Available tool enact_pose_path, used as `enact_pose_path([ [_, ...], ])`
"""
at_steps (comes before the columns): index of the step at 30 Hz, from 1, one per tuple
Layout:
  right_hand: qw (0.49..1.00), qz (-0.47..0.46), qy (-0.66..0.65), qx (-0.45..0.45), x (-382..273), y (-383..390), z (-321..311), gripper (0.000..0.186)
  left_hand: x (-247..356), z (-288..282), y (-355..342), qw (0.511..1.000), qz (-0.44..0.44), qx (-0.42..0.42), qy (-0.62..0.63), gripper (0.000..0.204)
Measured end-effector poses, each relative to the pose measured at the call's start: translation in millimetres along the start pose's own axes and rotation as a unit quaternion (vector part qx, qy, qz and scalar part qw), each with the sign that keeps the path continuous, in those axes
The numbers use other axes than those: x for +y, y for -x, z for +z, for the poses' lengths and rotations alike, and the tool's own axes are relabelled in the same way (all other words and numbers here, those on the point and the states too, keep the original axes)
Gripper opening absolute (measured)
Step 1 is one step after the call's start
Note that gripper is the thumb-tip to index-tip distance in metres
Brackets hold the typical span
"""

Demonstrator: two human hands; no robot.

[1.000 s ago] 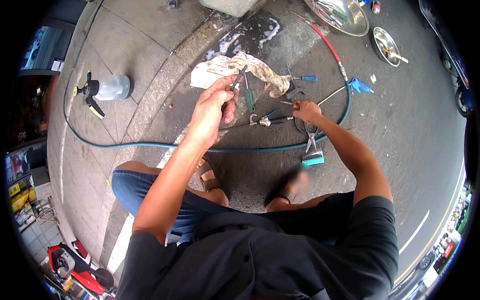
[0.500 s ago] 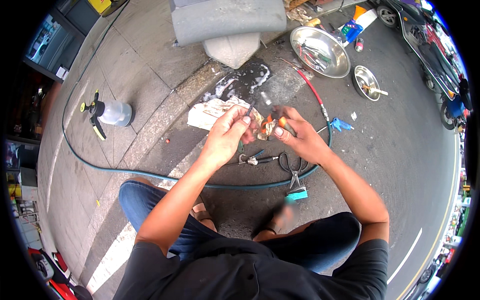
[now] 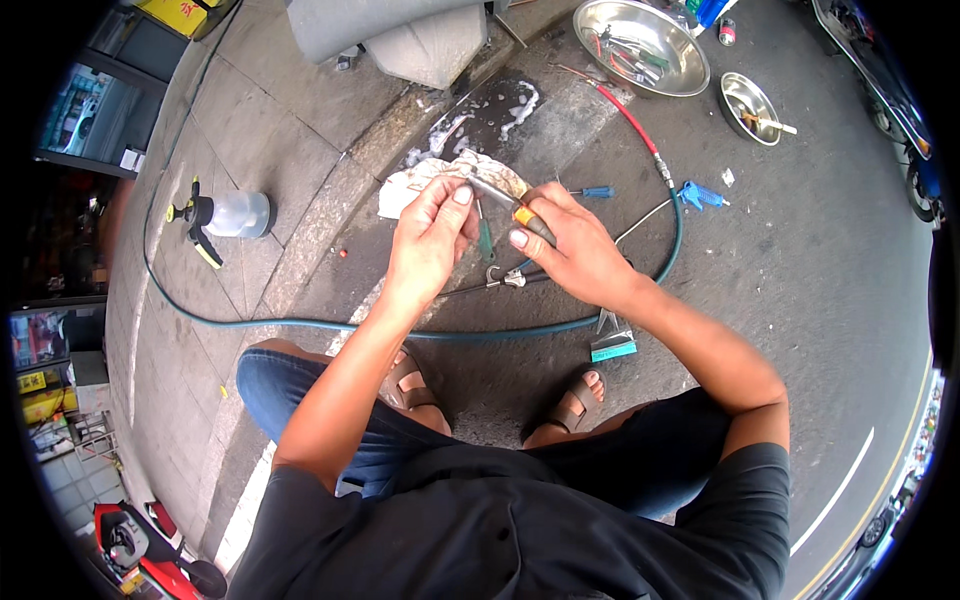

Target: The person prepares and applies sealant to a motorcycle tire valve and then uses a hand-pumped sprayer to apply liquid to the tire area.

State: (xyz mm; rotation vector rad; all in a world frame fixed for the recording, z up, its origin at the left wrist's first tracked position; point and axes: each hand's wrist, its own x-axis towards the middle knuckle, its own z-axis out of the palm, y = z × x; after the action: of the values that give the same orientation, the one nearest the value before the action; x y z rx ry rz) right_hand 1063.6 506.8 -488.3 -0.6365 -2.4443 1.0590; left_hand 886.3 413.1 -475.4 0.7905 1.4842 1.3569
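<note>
My right hand point(image 3: 575, 245) is closed around a hand tool point(image 3: 540, 226) with a dark handle and a yellow-orange band. Its narrow grey metal end points up and left to the fingertips of my left hand point(image 3: 428, 235). That hand is pinched, thumb against fingers, near the metal tip; whether it grips the tip or some small piece is too fine to make out. Just beyond my hands lies a stained white cloth point(image 3: 405, 190). Below them are a green-handled screwdriver point(image 3: 487, 240) and a metal tool with a hooked end point(image 3: 508, 277).
A blue hose point(image 3: 430, 334) loops around the work spot, ending in a red section point(image 3: 625, 120). A blue air gun point(image 3: 703, 195) and blue-handled tool point(image 3: 598, 192) lie rightward. Beyond are steel bowls point(image 3: 690, 55), point(image 3: 750, 105). A spray bottle point(image 3: 240, 214) lies left.
The view has shifted, so the ground things sit higher. My right hand has turned, and the tool's metal end now shows reaching to my left fingertips. The crumpled bit between my hands no longer shows.
</note>
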Motion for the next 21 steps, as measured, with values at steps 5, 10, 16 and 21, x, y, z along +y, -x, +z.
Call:
enact_pose_path([
  [5, 0.999, 0.04, -0.004, -0.001, 8, 0, -2, 0.036, -9, -6, -6, 0.998, 0.027, 0.002, 0.058, 0.017],
  [10, 0.998, 0.006, 0.057, -0.009, 10, 1, -1, 0.035, -17, 3, -12, 0.998, 0.045, -0.048, -0.01, 0.013],
  [16, 0.997, 0.006, 0.077, 0.002, 3, 2, -7, 0.027, -22, 1, -10, 0.994, 0.075, -0.057, -0.058, 0.018],
  [21, 0.999, -0.023, 0.042, -0.001, 19, 4, -2, 0.026, -7, 0, -1, 0.983, 0.093, -0.069, -0.141, 0.021],
])
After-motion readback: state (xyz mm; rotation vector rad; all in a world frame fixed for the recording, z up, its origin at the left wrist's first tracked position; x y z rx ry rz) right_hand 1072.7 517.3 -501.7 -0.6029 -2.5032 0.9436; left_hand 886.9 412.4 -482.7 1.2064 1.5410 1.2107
